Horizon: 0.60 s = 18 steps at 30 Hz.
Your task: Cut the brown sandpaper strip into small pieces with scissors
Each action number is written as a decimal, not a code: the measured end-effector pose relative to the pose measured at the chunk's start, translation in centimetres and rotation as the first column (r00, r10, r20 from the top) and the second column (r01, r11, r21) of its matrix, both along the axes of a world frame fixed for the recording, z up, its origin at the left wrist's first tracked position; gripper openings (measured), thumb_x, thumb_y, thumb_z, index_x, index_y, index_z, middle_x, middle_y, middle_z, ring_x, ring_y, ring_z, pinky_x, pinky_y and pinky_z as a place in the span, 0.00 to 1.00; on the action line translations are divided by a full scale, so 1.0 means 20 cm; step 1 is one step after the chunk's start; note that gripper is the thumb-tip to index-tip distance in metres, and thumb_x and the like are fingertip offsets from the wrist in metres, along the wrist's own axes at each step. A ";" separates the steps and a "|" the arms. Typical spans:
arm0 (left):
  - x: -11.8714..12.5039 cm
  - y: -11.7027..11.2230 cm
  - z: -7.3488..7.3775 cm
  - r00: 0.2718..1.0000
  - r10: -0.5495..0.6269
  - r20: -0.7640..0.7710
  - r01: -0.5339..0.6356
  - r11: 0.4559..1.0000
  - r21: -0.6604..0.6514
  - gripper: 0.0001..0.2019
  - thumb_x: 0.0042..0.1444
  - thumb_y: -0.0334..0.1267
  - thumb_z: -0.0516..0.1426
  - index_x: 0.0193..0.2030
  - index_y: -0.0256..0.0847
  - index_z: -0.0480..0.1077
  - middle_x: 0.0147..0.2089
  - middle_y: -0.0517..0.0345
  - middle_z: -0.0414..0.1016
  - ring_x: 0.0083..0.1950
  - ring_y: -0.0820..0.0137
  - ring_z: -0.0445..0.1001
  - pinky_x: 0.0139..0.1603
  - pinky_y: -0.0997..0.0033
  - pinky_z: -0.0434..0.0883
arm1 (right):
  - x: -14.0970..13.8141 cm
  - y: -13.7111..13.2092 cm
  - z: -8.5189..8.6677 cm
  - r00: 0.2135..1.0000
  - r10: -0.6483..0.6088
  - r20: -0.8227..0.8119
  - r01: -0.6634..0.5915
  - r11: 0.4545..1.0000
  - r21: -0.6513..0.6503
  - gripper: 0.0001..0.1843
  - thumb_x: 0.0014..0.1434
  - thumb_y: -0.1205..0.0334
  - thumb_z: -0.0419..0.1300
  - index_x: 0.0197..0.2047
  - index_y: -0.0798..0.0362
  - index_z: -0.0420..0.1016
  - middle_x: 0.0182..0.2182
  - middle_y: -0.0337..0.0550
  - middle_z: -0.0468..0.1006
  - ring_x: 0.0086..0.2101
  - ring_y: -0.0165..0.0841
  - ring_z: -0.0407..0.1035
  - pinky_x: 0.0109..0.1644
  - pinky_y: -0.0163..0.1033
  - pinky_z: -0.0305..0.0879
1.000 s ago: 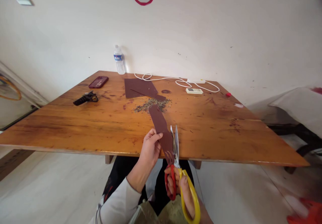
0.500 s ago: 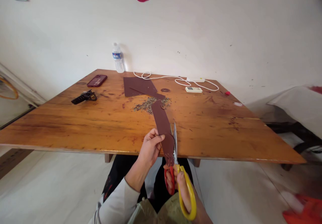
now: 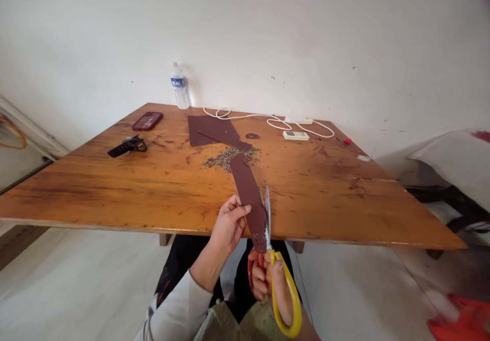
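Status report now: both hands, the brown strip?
Left hand pinches brown strip. Right hand grips scissors, blades on strip. Nothing blocking.

We see a dark brown paper strip (image 3: 247,193), plain on its face. The scissors (image 3: 273,274) have one red handle loop, one yellow, and grey metal blades. Our sleeve (image 3: 179,305) is pale grey. The table (image 3: 115,188) is orange-brown wood with dark stains. On it lie a maroon phone (image 3: 147,121), a white cable (image 3: 268,121) and a clear bottle (image 3: 179,86) with a blue label.
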<state>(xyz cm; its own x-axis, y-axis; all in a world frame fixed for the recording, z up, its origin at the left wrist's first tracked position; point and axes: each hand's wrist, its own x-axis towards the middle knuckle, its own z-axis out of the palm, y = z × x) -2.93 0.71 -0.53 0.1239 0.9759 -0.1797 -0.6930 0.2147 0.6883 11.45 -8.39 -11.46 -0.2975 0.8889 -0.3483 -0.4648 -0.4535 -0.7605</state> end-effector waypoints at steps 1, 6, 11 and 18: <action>0.00 0.00 0.00 1.000 0.001 0.003 -0.001 1.000 -0.002 0.18 0.36 0.34 0.76 0.25 0.39 0.70 0.27 0.62 0.75 0.29 0.76 0.72 0.35 0.77 0.71 | 0.01 0.01 0.00 0.999 0.037 -0.021 -0.037 0.999 -0.011 0.34 0.52 0.23 0.67 0.37 0.48 0.76 0.18 0.27 0.65 0.14 0.27 0.54 0.18 0.34 0.57; 0.01 -0.01 0.01 1.000 0.010 0.015 -0.010 1.000 -0.010 0.19 0.35 0.34 0.77 0.24 0.39 0.70 0.26 0.62 0.74 0.28 0.77 0.70 0.35 0.77 0.70 | -0.01 0.04 0.04 0.982 0.140 -0.130 -0.147 0.988 -0.048 0.39 0.35 0.21 0.74 0.34 0.46 0.76 0.14 0.23 0.60 0.11 0.24 0.47 0.15 0.34 0.57; 0.00 -0.01 0.01 1.000 0.017 0.017 -0.017 1.000 -0.006 0.20 0.34 0.35 0.77 0.24 0.39 0.69 0.26 0.62 0.74 0.29 0.76 0.71 0.35 0.77 0.71 | -0.04 0.01 0.05 0.984 0.093 -0.153 -0.095 0.995 -0.004 0.41 0.36 0.21 0.74 0.37 0.48 0.77 0.17 0.24 0.61 0.12 0.22 0.49 0.16 0.31 0.57; 0.00 -0.01 0.01 0.999 0.033 0.013 -0.033 0.999 -0.008 0.20 0.35 0.35 0.77 0.24 0.39 0.69 0.26 0.63 0.73 0.29 0.77 0.70 0.35 0.77 0.70 | -0.05 0.02 0.03 0.999 0.048 -0.022 -0.045 0.994 0.100 0.41 0.43 0.20 0.71 0.40 0.49 0.74 0.18 0.23 0.56 0.14 0.23 0.48 0.15 0.30 0.52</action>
